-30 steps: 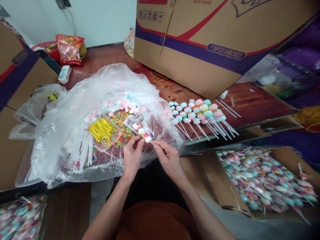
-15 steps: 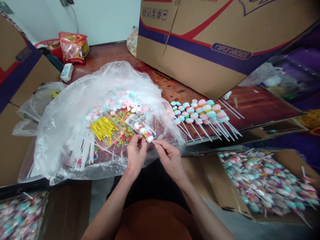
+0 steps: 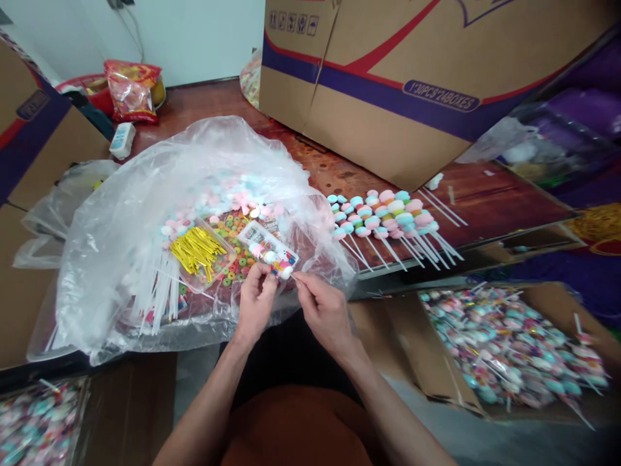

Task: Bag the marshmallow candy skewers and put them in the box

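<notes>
My left hand [image 3: 257,294] pinches the edge of a small printed clear wrapper [image 3: 294,259]; the exact spot of its grip is partly hidden. My right hand [image 3: 324,309] has thumb and forefinger closed on the thin white stick of a marshmallow skewer [image 3: 286,272], whose head is at the wrapper. Beyond my hands lies a stack of printed wrappers [image 3: 248,232]. Just left of it are loose coloured candy rings [image 3: 233,223] and a clear tray [image 3: 227,264] of gold twist ties [image 3: 196,251]. White sticks [image 3: 165,291] lie further left.
A large crumpled plastic sheet [image 3: 111,259] covers much of the table. Several marshmallow skewers [image 3: 388,213] lie at its right. A big carton [image 3: 359,123] stands behind. Open boxes of wrapped skewers are below right [image 3: 509,349] and below left [image 3: 36,421].
The view has shifted slightly, so most things sit a little further left. Both hands stay closed at the wrapper and skewer, with little other movement.
</notes>
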Available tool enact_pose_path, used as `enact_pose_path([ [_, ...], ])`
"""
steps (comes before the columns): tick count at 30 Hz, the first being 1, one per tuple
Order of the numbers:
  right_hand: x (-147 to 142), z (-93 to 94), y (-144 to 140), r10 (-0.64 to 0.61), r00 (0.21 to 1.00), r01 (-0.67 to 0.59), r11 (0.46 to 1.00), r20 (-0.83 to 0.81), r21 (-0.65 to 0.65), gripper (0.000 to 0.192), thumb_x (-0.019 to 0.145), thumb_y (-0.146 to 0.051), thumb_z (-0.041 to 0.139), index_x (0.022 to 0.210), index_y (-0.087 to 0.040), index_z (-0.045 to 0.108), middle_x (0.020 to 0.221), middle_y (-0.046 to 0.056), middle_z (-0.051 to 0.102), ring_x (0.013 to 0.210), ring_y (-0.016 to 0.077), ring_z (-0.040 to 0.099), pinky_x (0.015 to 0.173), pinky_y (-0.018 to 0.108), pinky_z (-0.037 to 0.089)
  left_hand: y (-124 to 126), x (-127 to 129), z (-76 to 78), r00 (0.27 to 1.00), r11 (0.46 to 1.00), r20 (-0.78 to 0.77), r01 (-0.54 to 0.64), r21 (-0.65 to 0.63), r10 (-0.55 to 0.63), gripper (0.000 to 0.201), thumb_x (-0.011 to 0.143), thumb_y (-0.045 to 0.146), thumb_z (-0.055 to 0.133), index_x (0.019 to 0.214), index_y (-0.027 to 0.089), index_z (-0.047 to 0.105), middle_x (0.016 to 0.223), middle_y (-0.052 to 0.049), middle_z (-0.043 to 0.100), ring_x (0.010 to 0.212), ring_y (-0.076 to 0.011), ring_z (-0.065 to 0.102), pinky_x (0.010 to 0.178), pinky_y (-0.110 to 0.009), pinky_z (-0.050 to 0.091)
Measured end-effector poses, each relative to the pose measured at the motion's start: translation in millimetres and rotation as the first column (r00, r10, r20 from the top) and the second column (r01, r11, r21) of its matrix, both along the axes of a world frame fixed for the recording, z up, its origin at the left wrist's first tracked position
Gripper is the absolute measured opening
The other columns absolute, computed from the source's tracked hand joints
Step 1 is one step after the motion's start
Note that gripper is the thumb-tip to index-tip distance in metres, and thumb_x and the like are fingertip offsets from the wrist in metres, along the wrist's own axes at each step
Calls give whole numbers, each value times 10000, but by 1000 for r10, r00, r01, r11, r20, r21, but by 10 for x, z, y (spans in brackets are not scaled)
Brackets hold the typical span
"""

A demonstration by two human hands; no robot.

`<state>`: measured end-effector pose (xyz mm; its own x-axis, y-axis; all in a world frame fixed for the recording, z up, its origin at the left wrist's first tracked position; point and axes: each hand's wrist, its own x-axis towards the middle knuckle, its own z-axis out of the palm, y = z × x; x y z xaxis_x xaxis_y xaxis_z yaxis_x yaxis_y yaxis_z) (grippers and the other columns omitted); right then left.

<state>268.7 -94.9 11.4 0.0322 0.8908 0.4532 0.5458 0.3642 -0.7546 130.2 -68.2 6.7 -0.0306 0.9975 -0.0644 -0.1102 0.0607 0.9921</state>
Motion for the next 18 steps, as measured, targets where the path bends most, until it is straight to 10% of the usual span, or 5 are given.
enact_pose_path([
  [18,-18,-135,-7,-25,977,-4,990,210,138,314,982,-135,466,1168,-183,714,970,97,787,813,199,750,773,309,602,28,44,14,997,996,-3,-74,-43,74,222,878,386,626,771,196,582,626,38,508,587,-115,466,606,-233,404],
])
